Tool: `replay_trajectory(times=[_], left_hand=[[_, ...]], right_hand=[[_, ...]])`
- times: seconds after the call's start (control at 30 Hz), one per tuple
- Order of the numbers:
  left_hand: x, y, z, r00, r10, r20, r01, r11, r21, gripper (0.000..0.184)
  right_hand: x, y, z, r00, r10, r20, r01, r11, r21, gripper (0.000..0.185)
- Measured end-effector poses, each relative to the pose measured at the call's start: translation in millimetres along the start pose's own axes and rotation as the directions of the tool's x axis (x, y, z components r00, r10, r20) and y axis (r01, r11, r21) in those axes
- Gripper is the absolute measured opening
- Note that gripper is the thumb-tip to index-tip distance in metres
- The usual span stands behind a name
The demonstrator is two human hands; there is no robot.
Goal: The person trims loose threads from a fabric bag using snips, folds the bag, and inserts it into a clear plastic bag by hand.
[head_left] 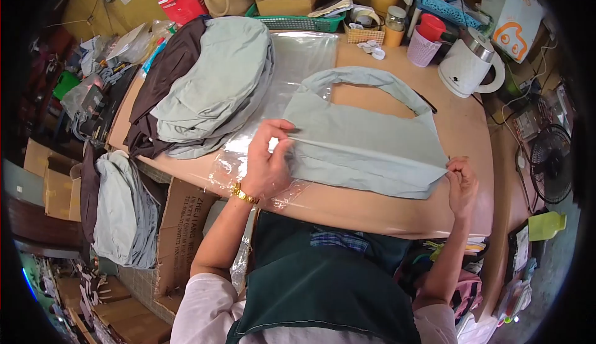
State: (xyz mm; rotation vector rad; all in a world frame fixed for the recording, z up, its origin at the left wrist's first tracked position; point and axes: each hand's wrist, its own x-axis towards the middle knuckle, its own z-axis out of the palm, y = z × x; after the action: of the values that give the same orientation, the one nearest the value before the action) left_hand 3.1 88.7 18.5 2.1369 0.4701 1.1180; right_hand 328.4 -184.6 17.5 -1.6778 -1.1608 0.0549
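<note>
A light grey-green cloth piece point(366, 139) lies partly folded on the table in front of me, with a wide band looping away from its far side. My left hand point(271, 161), with a gold watch band at the wrist, pinches its left edge near the end of a crease. At the opposite end, my right hand point(462, 185) has its fingers closed on the lower right corner. The cloth looks drawn fairly straight between both hands, with wrinkles along the near layer. Clear plastic sheets point(304, 58) lie flat beside it and partly beneath its left side.
A pile of grey-green and dark brown cloth point(214, 83) covers the table's left end. A white electric kettle point(462, 64), a pink cup point(424, 46) and a jar point(395, 24) stand at the back right. More cloth point(121, 210) hangs beside a cardboard box point(177, 238) at lower left.
</note>
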Motion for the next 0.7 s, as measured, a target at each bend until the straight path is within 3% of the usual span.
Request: replay_trajectory(times=[0.03, 0.07, 0.1, 0.13, 0.2, 0.23, 0.27, 0.3, 0.33, 0.47, 0.53, 0.67, 0.7], left_hand=[[1, -1, 5, 0.994, -0.021, -0.103, 0.013, 0.997, -0.07, 0.006], [1, -1, 11, 0.978, -0.05, -0.203, 0.021, 0.99, -0.143, 0.009], [4, -4, 17, 0.962, 0.056, -0.266, -0.08, 0.993, -0.083, 0.008], [1, -6, 23, 0.964, 0.058, -0.261, -0.086, 0.991, -0.098, 0.008], [-11, -8, 30, 0.96, 0.026, -0.28, -0.002, 0.996, 0.085, 0.005], [-10, -7, 33, 0.969, 0.027, -0.247, -0.009, 0.997, 0.075, 0.003], [-8, -5, 34, 0.972, 0.029, -0.234, -0.016, 0.998, 0.056, 0.003], [-6, -4, 33, 0.979, 0.003, -0.203, 0.017, 0.995, 0.097, 0.004], [-5, -4, 32, 0.985, -0.023, -0.173, 0.048, 0.989, 0.139, 0.005], [-22, -20, 34, 0.989, -0.11, -0.094, 0.124, 0.98, 0.155, 0.006], [-24, -23, 34, 0.993, -0.088, -0.074, 0.099, 0.982, 0.161, 0.006], [-29, -25, 35, 0.989, -0.13, -0.064, 0.137, 0.984, 0.116, 0.005], [-29, -26, 36, 0.992, -0.088, -0.095, 0.102, 0.984, 0.148, 0.005]], right_hand=[[-1, 0, 4, 1.0, 0.003, -0.007, -0.003, 1.0, -0.011, 0.014], [-1, -4, 13, 0.994, 0.034, -0.1, -0.019, 0.988, 0.151, 0.013], [-2, -5, 20, 0.979, 0.078, -0.187, -0.017, 0.951, 0.308, 0.012], [-3, 3, 24, 0.977, 0.079, -0.197, -0.018, 0.955, 0.295, 0.012], [-9, 23, 31, 0.89, 0.305, -0.339, -0.075, 0.831, 0.551, 0.01], [-6, 24, 39, 0.828, 0.268, -0.493, -0.034, 0.901, 0.432, 0.005], [-7, 20, 45, 0.818, 0.269, -0.509, -0.038, 0.908, 0.418, 0.005], [-7, 13, 52, 0.817, 0.126, -0.562, -0.099, 0.992, 0.079, 0.003], [-7, 11, 52, 0.827, -0.02, -0.562, -0.159, 0.95, -0.268, 0.002], [-19, 51, 53, 0.846, 0.059, -0.53, -0.158, 0.977, -0.144, 0.007], [-17, 28, 50, 0.853, 0.262, -0.452, -0.298, 0.954, -0.01, 0.011], [-15, 32, 42, 0.874, 0.305, -0.377, -0.363, 0.927, -0.091, 0.013], [-13, 34, 42, 0.879, 0.33, -0.344, -0.339, 0.94, 0.036, 0.013]])
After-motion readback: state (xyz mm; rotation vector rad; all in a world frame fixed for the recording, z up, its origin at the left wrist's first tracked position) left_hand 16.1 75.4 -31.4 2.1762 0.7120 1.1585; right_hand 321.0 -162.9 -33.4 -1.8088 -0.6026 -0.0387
